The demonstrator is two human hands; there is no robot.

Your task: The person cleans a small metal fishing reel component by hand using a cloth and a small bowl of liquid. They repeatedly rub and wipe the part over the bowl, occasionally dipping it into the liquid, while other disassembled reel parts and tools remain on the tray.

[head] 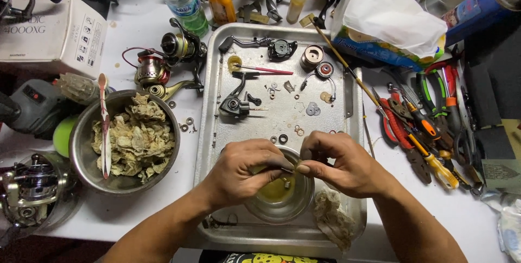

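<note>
Small part pinched between left hand (pixel 244 168) and right hand (pixel 339 162) above glass bowl (pixel 282 195) of yellowish liquid, tray's (pixel 353 132) near edge (cleaning step, seemingly); next move calls for steady fingertips.

Two bare hands, the left hand (pixel 244 168) and the right hand (pixel 339 162), meet over one small round glass bowl of yellowish liquid (pixel 282 200). One rectangular metal tray (pixel 353 132) holds it. One round steel bowl of crumpled stained wipes (pixel 81 149) stands at the left, with one pale stained stick (pixel 103 127) across it. One clear plastic water bottle with a blue cap (pixel 183 0) stands at the back beside one orange plastic bottle (pixel 221 0). One white cardboard box (pixel 51 35) lies far left.
</note>
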